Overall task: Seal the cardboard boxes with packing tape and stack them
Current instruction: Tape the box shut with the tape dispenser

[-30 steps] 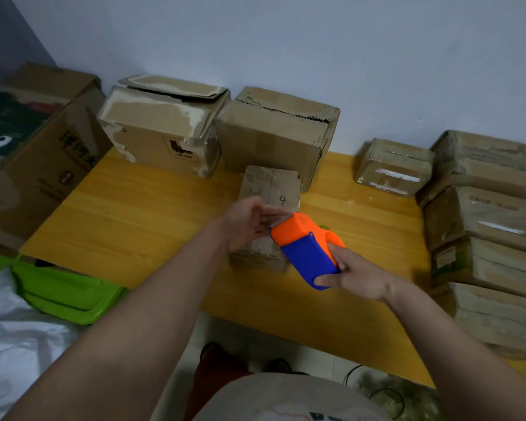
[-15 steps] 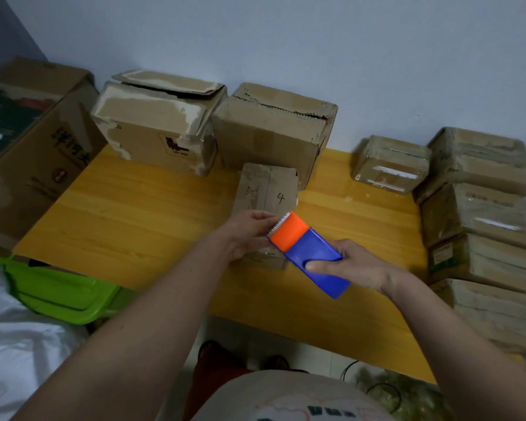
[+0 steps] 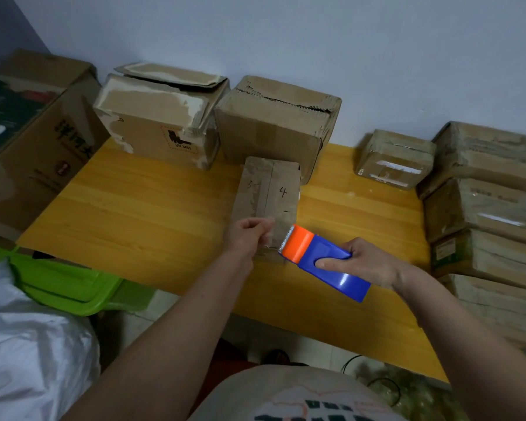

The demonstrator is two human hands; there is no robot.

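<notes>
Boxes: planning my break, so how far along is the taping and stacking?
Done: a taped stack stands at right. In hand: the small box, left hand pulling tape, right hand holding the dispenser. Left: two torn boxes behind.

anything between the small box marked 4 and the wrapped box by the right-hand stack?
Nothing: in the head view only bare yellow table shows between the small box marked 4 and the wrapped box.
</notes>
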